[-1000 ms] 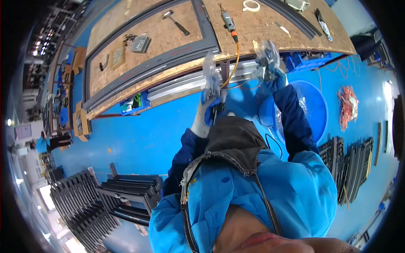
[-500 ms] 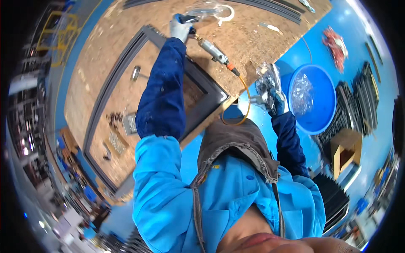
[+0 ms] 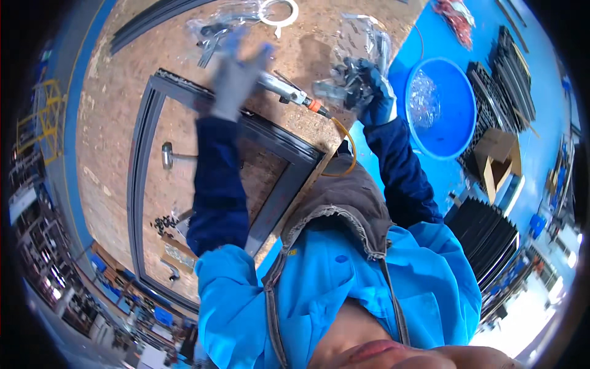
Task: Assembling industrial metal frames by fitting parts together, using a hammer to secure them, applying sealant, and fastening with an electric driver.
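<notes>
My left hand (image 3: 238,80), gloved and smeared by motion, is above the far side of a dark grey metal frame (image 3: 139,160). Its fingers look spread, with nothing visible in them. Beside it on the chipboard table lies an air tool (image 3: 287,91) with an orange coupling and a yellow hose (image 3: 350,138). Past the fingertips are dark parts (image 3: 212,42) next to clear plastic wrap (image 3: 236,11). My right hand (image 3: 382,101), also gloved, grips a clear plastic bag (image 3: 369,31) with dark parts in it, over the table's right edge.
Within the frame are a hammer (image 3: 167,155) and small black parts (image 3: 163,224). A white tape roll (image 3: 292,17) lies at the far side. On the blue floor to the right stand a blue tub (image 3: 471,111), a cardboard box (image 3: 491,147) and stacked dark profiles (image 3: 513,67).
My left hand has let go of a dark part and moved left and nearer. My right hand has raised the bag from beside the table to over its edge. The view has shifted.
</notes>
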`<control>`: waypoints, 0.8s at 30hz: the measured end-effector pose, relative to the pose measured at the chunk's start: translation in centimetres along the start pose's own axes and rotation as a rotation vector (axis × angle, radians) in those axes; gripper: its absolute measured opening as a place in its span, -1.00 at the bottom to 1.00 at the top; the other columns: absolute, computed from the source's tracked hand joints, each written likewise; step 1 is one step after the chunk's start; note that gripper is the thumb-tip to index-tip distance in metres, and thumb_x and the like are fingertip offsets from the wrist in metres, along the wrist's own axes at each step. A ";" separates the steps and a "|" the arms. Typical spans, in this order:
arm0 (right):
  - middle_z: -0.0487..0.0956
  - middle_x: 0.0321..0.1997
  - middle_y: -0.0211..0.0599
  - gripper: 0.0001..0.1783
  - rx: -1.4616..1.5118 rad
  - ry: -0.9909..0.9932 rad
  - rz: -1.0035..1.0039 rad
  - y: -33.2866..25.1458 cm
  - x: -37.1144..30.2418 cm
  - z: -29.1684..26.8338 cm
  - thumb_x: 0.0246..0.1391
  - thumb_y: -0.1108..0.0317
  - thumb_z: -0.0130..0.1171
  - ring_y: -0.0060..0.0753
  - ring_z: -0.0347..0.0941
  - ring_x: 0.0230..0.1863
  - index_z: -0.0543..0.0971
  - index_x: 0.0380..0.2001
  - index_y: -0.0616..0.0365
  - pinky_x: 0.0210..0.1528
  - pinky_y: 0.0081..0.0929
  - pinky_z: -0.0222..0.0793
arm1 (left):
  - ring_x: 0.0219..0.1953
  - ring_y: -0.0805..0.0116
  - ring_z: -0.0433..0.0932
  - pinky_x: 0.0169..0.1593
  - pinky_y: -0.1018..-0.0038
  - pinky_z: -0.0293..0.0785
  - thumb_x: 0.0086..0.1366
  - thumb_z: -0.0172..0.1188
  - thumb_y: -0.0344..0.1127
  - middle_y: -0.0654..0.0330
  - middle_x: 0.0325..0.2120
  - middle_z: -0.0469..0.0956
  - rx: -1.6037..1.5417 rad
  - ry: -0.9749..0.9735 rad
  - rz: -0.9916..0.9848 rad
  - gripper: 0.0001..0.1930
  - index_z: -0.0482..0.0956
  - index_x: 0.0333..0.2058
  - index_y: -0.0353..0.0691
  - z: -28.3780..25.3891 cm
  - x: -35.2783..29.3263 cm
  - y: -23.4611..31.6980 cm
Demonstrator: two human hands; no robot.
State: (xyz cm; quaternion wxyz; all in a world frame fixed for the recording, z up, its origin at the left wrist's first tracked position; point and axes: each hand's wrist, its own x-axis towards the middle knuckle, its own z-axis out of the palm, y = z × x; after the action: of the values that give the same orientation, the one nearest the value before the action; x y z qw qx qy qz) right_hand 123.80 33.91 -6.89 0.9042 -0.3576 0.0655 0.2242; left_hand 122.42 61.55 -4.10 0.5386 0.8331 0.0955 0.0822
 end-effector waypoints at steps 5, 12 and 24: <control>0.54 -0.14 -0.09 -0.70 -0.258 -0.024 0.044 1.0 1.5 3.0 -0.02 0.35 0.04 -0.19 0.48 -0.14 0.50 -0.20 0.27 -0.05 -0.41 0.36 | -0.23 0.42 0.53 -0.17 0.47 0.51 0.34 0.00 -0.24 0.26 -0.11 0.50 -1.375 0.022 -0.435 -0.65 0.36 0.07 -0.15 12.2 -9.0 1.3; 0.56 -0.37 -0.21 -0.78 -0.333 0.085 -0.027 -3.7 8.2 0.8 -0.13 0.49 0.11 -0.38 0.46 -0.36 0.55 -0.32 0.23 -0.25 -0.54 0.37 | -0.39 0.55 0.48 -0.35 0.70 0.39 0.24 0.12 -0.35 0.29 -0.33 0.53 -0.793 0.303 -0.367 -0.74 0.49 -0.08 -0.20 15.5 -9.3 3.4; 0.55 -0.43 -0.31 -0.80 -0.651 -0.196 -0.152 -5.2 13.4 -2.4 -0.06 0.41 0.10 -0.44 0.41 -0.48 0.55 -0.31 0.17 -0.34 -0.57 0.36 | -0.49 0.46 0.57 -0.56 0.63 0.47 0.14 0.25 -0.43 0.19 -0.38 0.59 -1.258 0.724 -0.435 -0.76 0.49 -0.20 -0.24 16.9 -4.0 6.5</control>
State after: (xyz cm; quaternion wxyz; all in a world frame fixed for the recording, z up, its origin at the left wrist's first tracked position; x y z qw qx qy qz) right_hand 138.17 33.72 -9.20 0.7588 -0.6079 -0.1232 0.1985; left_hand 123.06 43.09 -5.15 0.8515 0.2520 0.3637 0.2814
